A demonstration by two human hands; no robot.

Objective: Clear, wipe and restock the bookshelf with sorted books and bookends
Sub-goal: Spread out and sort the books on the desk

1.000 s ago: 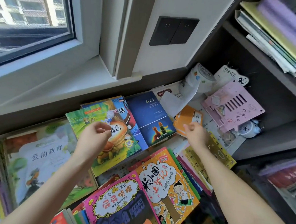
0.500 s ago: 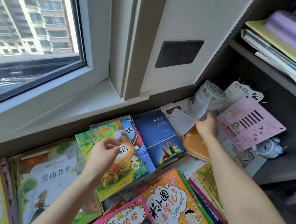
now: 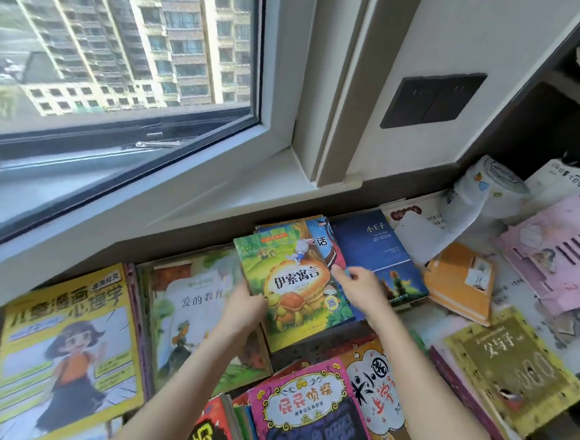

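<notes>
Left hand [image 3: 241,311] and right hand [image 3: 362,288] grip green tortoise book [image 3: 294,282].

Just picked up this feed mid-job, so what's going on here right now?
A person is sorting children's books spread flat below a window. Both hands are at the green tortoise-and-rabbit book: the left hand grips its lower left edge, and the right hand is at its right edge, over the dark blue book beside it. Other books lie around them, including a yellow comic book. A pink bookend and a paper roll lie to the right.
</notes>
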